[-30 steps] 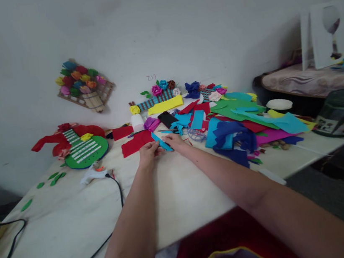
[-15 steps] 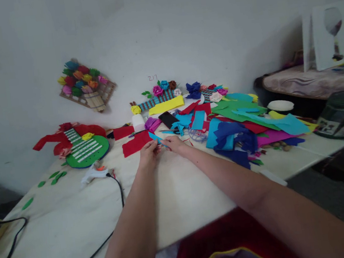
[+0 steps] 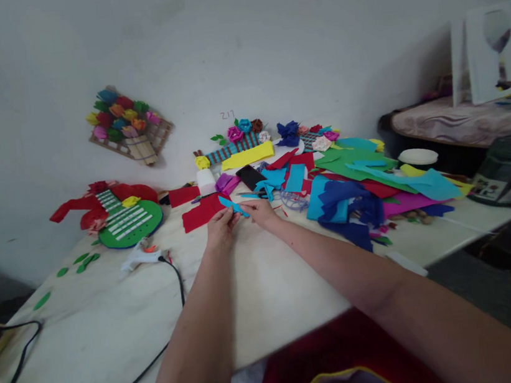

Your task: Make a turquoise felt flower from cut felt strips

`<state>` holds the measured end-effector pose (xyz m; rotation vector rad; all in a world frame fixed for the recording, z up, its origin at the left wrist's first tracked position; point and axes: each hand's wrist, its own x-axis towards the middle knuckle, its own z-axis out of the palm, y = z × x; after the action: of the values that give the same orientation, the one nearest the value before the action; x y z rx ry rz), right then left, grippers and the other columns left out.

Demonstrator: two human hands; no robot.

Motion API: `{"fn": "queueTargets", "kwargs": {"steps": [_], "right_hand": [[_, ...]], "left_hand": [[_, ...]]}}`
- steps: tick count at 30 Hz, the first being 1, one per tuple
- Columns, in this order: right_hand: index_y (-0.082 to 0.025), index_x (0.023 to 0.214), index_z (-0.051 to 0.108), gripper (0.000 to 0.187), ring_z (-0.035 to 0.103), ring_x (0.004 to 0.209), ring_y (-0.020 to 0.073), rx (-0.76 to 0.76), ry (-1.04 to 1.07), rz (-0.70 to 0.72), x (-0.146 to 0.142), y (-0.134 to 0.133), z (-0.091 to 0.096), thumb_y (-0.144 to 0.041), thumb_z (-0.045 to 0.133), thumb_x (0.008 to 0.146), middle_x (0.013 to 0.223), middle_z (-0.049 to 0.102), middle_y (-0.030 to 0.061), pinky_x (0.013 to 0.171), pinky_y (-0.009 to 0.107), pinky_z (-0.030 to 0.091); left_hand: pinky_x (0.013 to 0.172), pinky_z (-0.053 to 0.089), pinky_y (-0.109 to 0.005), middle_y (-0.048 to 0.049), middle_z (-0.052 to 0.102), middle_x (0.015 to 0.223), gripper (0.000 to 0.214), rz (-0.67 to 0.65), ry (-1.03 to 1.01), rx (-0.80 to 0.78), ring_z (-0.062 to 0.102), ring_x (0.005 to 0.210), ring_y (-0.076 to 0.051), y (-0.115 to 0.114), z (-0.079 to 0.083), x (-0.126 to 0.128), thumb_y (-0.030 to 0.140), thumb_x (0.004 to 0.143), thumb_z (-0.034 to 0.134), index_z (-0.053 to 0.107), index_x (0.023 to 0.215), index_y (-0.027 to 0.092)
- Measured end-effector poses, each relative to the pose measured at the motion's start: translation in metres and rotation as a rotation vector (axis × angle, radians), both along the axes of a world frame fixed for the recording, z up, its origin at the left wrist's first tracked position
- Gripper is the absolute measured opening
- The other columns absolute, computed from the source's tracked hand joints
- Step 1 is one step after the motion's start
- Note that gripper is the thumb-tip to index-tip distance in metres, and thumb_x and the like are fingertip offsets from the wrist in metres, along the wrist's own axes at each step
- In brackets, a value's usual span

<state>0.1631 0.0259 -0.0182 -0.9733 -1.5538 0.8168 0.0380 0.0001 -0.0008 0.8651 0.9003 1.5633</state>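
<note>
Between my two hands, above the middle of the table, is a narrow light-blue crepe paper strip (image 3: 233, 205). My left hand (image 3: 222, 224) pinches it from the left, with thumb and fingers closed on it. On the other side, the fingertips of my right hand (image 3: 259, 210) grip its right end. Just behind the strip lie a piece of red paper (image 3: 202, 215) and a pair of scissors (image 3: 251, 194), partly covered by light-blue scraps (image 3: 273, 178). A dark phone (image 3: 250, 177) rests farther back.
A glue gun (image 3: 144, 255) with a black cable (image 3: 181, 283) lies at left, near a green and red paper guitar (image 3: 132, 223). Coloured paper sheets (image 3: 355, 162) are heaped at right, beside a glass jar (image 3: 509, 170). Green paper leaves (image 3: 86, 263) lie far left.
My right hand's fingers have shifted slightly along the strip, and more of the strip shows between my hands. My arms stay in nearly the same place.
</note>
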Motion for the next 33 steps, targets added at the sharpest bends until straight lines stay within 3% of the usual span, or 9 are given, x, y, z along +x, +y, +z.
{"fn": "queueTargets", "kwargs": {"steps": [11,17,27,30,33], "right_hand": [[-0.021,0.09,0.071,0.02,0.064,0.083,0.0192,0.183,-0.205,-0.112,-0.001,-0.005,0.003,-0.022,0.057,0.076,0.089,0.07,0.0026,0.077,0.031,0.048],[-0.018,0.1,0.069,0.026,0.064,0.086,0.0179,0.226,-0.348,-0.158,-0.001,-0.006,0.005,-0.022,0.053,0.079,0.095,0.069,0.0056,0.078,0.027,0.047],[-0.022,0.096,0.069,0.025,0.063,0.088,0.0169,0.212,-0.381,-0.169,-0.003,-0.015,0.01,-0.027,0.049,0.081,0.096,0.069,0.0031,0.078,0.025,0.045],[-0.022,0.095,0.068,0.029,0.062,0.086,0.018,0.144,-0.395,-0.292,0.008,-0.015,0.019,-0.034,0.045,0.083,0.091,0.069,0.0037,0.076,0.027,0.044],[-0.022,0.099,0.064,0.029,0.06,0.087,0.0192,-0.012,-0.401,-0.512,0.027,-0.009,0.027,-0.036,0.045,0.082,0.093,0.068,0.0047,0.076,0.029,0.043]], "left_hand": [[0.063,0.053,-0.022,-0.0031,0.064,0.062,0.007,-0.026,-0.049,0.0,0.06,0.056,-0.009,0.0,0.0,0.0,0.012,0.061,0.07,0.063,0.062,0.011],[0.06,0.051,-0.02,-0.0027,0.063,0.059,0.011,-0.003,-0.057,0.004,0.059,0.053,-0.008,0.0,0.001,0.003,0.012,0.057,0.073,0.062,0.059,0.01],[0.055,0.046,-0.02,-0.0005,0.059,0.053,0.021,0.076,0.03,0.017,0.054,0.049,-0.008,0.004,-0.003,0.0,0.022,0.051,0.078,0.061,0.057,0.011],[0.054,0.046,-0.022,-0.0002,0.058,0.052,0.027,0.097,0.087,0.03,0.053,0.049,-0.008,0.004,-0.004,-0.002,0.028,0.048,0.079,0.06,0.056,0.011],[0.051,0.044,-0.023,-0.0008,0.057,0.051,0.032,0.086,0.131,0.031,0.052,0.047,-0.009,0.004,-0.005,-0.003,0.033,0.045,0.08,0.059,0.057,0.011]]}}
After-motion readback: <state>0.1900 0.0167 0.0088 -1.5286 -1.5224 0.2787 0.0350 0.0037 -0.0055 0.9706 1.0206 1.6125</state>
